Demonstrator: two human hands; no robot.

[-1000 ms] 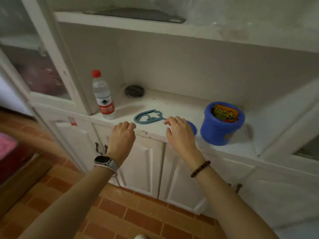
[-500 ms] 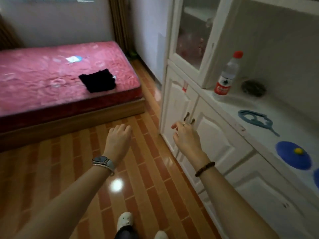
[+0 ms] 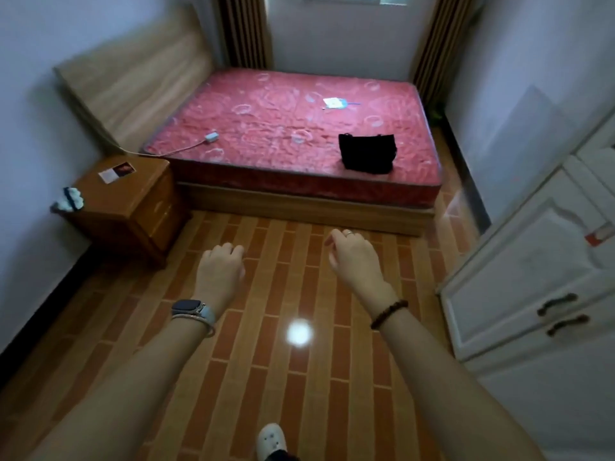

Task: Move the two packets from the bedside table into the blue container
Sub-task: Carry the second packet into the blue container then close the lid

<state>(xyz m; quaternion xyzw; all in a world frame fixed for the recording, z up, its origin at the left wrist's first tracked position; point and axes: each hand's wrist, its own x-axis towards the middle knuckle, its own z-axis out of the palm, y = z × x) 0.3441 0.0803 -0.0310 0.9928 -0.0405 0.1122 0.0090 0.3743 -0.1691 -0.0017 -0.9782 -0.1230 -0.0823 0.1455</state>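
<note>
The wooden bedside table (image 3: 133,207) stands at the left, against the bed's near corner. A flat white and dark red packet (image 3: 116,172) lies on its top. At the table's left edge, by the wall, sits a small white and blue bundle (image 3: 68,199); I cannot tell what it is. My left hand (image 3: 219,271) and my right hand (image 3: 356,257) hang over the tiled floor, well short of the table. Both hold nothing, with fingers loosely curled. The blue container is out of view.
A bed with a red mattress (image 3: 293,128) fills the far side, with a black bag (image 3: 367,152), a charger (image 3: 211,137) and a paper on it. White cabinet doors (image 3: 532,294) line the right. My shoe (image 3: 271,439) shows at the bottom.
The view has swung left from the white cabinet with the blue container to the bed and bedside table. Both hands stayed empty and left the counter edge.
</note>
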